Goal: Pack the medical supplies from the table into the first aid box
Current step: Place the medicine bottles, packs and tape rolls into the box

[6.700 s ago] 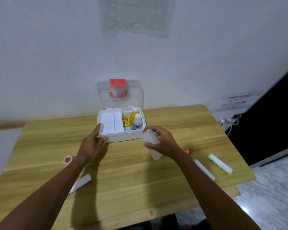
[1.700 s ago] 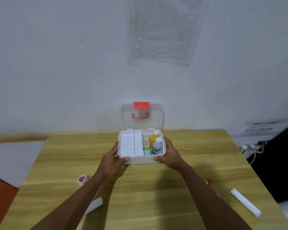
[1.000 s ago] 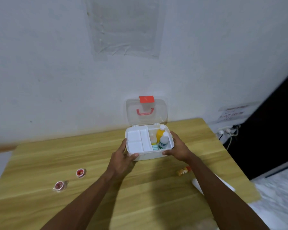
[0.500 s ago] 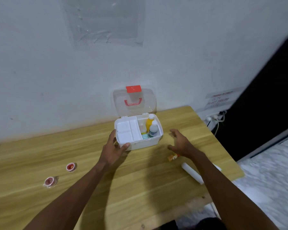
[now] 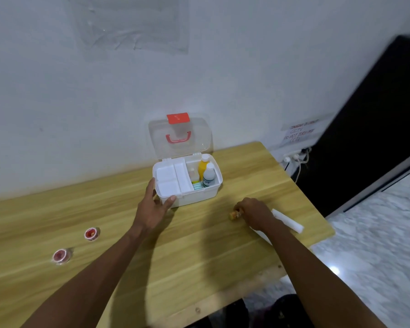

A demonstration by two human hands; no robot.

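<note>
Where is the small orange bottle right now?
In the head view, the small orange bottle lies on the wooden table, right of the first aid box, under the right hand's fingertips, beside a white tube.

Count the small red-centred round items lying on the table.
2, both left of the left hand: one red-centred round item nearer the box, the other further left and closer to the table's front edge. None seem hidden.

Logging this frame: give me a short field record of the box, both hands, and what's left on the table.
box: first aid box, lid up, two bottles upright in right compartment
left hand: left hand open, against the box's front left corner
right hand: right hand closing on small orange item; grip not clear
unpacked: two red-centred rolls, white tube
surface: wooden table
</note>
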